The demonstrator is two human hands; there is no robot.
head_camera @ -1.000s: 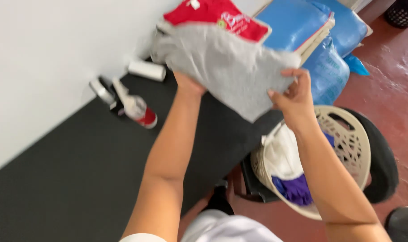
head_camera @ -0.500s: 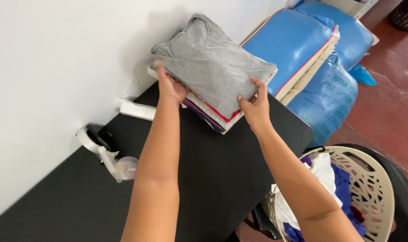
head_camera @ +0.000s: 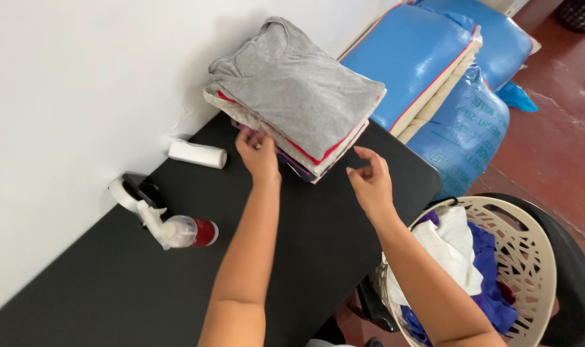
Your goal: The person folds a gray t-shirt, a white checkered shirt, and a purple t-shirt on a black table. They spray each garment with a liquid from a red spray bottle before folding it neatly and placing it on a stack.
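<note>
Your left hand (head_camera: 259, 153) sits at the near edge of the stack of folded clothes (head_camera: 295, 103), its fingertips touching the lower layers, fingers loosely curled and holding nothing. Your right hand (head_camera: 369, 181) hovers just short of the stack's near right corner, apart from it, fingers half open and empty. The stack lies directly beyond both hands on the black bench (head_camera: 177, 283), pushed against the white wall; a grey T-shirt (head_camera: 305, 87) tops it, with red, white and purple edges showing beneath.

Left of your left hand, a white roll (head_camera: 198, 153) lies by the wall, and nearer you on that side a spray bottle (head_camera: 180, 230) lies on its side. Below and to the right of your right hand, a cream laundry basket (head_camera: 530, 257) holds white and blue clothes. Beyond your right hand, past the bench end, blue sacks (head_camera: 427, 58) are piled.
</note>
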